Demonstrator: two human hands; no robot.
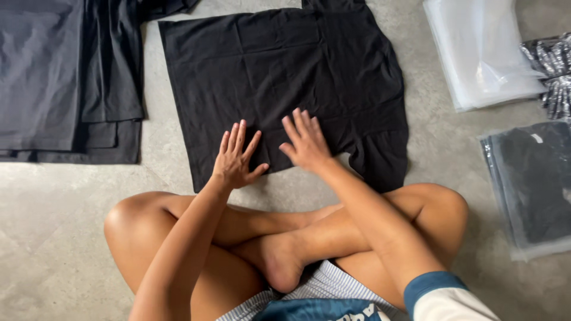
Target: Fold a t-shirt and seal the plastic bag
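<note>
Black T-shirt (pixel 285 77) lies spread on the grey concrete floor (pixel 53 238), directly ahead of a person seated cross-legged, with its near hem just beyond the shins. A short sleeve (pixel 380 159) juts out at the lower right corner of the cloth, close to the right knee. Left hand (pixel 235 159) rests flat on the near edge of the shirt, fingers spread, gripping nothing. Right hand (pixel 306 142) likewise lies open and palm down on the fabric just beside it, fingers fanned, pressing rather than pinching. Cloth shows soft creases and a faint fold line across the upper part; it looks thin, limp and light, likely to drape and bunch if lifted from one point, and to slide easily over the smooth floor. Best hold would seem to be a pinch at the hem corners or at the shoulder seams, two points at once, so the body hangs straight. To the left, a stack of dark folded garments (pixel 65 77) sits apart from the shirt. At upper right, a pile of clear plastic bags (pixel 482 53); below it, a bagged dark garment (pixel 532 184); a crinkled dark packet (pixel 553 71) at the far right edge.
</note>
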